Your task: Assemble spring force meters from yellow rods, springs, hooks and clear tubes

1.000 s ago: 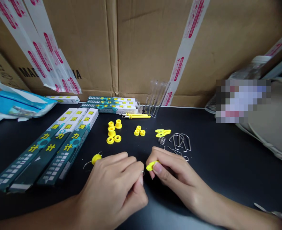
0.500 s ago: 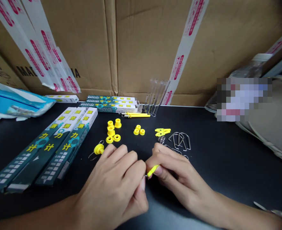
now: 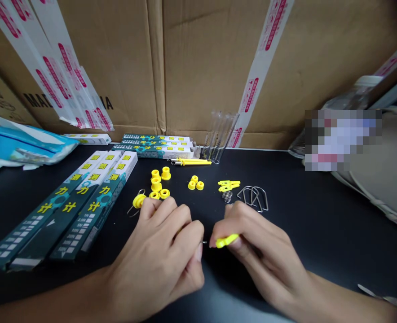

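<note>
My right hand (image 3: 252, 242) pinches a small flat yellow plastic piece (image 3: 226, 241) between thumb and fingers, low over the black table (image 3: 319, 224). My left hand (image 3: 166, 251) is curled beside it, its fingertips closed on a thin metal part (image 3: 204, 242) that meets the yellow piece; most of that part is hidden. A yellow cap with a wire hook (image 3: 138, 201) lies just beyond my left fingers.
Yellow rings and caps (image 3: 158, 183), smaller yellow caps (image 3: 195, 183), yellow flat pieces (image 3: 228, 185), a spring (image 3: 228, 196) and wire hooks (image 3: 254, 196) lie ahead. Three long dark boxes (image 3: 67, 206) sit left, more boxes (image 3: 154, 146) and clear tubes (image 3: 220, 134) behind. Cardboard (image 3: 201, 58) walls the back.
The yellow piece in my right hand turned from end-on to lying level and moved slightly right. The hooked yellow cap shifted farther from me, beside my left fingers.
</note>
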A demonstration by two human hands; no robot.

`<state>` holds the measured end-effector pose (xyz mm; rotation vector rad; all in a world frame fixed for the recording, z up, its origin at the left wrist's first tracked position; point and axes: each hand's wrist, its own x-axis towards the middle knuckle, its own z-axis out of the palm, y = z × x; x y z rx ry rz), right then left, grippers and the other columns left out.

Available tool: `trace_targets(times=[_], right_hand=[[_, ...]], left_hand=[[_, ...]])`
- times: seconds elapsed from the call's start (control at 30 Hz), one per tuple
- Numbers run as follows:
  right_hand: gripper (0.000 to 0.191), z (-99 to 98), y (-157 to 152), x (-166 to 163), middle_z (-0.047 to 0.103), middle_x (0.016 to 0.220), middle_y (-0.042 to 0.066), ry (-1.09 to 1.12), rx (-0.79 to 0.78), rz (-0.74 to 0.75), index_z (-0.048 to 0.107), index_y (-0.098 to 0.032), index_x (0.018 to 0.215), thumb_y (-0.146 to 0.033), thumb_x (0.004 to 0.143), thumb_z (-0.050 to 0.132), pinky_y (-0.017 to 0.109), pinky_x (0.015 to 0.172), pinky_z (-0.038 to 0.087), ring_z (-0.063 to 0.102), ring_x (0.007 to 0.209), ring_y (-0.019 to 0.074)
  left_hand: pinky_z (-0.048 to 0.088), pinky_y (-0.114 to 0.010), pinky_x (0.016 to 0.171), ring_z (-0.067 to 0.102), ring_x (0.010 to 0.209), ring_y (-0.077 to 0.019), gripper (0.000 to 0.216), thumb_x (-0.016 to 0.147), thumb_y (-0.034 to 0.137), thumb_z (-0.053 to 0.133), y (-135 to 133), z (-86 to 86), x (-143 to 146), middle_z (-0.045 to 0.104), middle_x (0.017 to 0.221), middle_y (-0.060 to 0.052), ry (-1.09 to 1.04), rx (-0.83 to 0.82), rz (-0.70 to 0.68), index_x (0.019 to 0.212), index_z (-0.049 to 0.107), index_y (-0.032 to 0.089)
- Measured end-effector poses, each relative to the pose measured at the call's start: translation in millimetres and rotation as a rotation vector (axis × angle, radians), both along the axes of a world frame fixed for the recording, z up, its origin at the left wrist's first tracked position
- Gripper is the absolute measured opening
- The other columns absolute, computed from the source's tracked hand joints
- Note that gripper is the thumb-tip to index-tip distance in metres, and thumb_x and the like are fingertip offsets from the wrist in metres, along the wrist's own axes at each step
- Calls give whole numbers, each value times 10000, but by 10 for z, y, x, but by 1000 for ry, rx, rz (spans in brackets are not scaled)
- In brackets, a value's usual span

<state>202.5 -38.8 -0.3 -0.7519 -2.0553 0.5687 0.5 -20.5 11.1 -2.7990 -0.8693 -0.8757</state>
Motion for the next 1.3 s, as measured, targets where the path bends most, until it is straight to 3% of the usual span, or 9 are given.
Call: trace_targets(times=[0.13, 0.2, 0.33, 0.67, 0.97, 1.17, 1.3], right_hand=[[230, 0, -62, -12, 635, 916, 50, -4, -3, -28, 522, -191, 1032, -33, 972, 366, 254, 721, 510, 585, 787, 141], [191, -6, -87, -27, 651, 914, 34, -28, 51, -66, 511, -195, 1072, -62, 963, 427, 231, 731, 529, 623, 776, 126], [162, -51, -120, -57, 703, 843, -23, -60, 195, -189, 555, -208, 1069, -122, 934, 585, 185, 629, 538, 646, 640, 95], [105, -73, -142, -49, 678, 652, -60, -102, 340, -268, 600, -220, 924, -191, 1003, 537, 224, 550, 542, 585, 451, 95], [116, -11, -128, -85, 700, 649, -47, -97, 374, -295, 605, -203, 940, -185, 1021, 523, 203, 484, 504, 637, 480, 97], [129, 13, -111, -79, 686, 629, -43, -53, 315, -265, 611, -178, 905, -201, 1013, 546, 187, 491, 487, 601, 456, 76], [132, 33, -111, -89, 693, 623, -40, -60, 320, -279, 603, -180, 902, -208, 1015, 541, 180, 477, 473, 600, 449, 72]], left_hand=[[259, -375, 624, 411, 652, -207, 271, 833, 48, 421, 17, -7, -4, 545, 645, -35, 25, 73, 8, 652, 588, 161], [266, -381, 630, 406, 656, -213, 264, 826, 52, 421, 19, -18, -2, 541, 648, -32, 22, 111, 8, 655, 581, 174], [270, -383, 625, 404, 655, -219, 266, 838, 60, 416, 6, -33, 4, 537, 648, -29, -17, 198, -1, 666, 575, 186], [267, -392, 620, 384, 657, -221, 256, 856, 80, 417, -31, -99, 17, 511, 651, -29, -38, 196, 2, 673, 560, 190], [277, -377, 615, 412, 654, -209, 252, 882, 83, 413, -47, -62, 21, 533, 654, -18, -65, 77, 2, 694, 548, 184], [385, -316, 726, 555, 705, -131, 216, 889, 28, 477, -90, -22, 40, 675, 834, 56, -349, -141, -10, 996, 512, 212], [420, -283, 745, 588, 672, -97, 215, 891, 24, 499, -113, -33, 51, 675, 782, 91, -427, -216, -31, 911, 483, 237]])
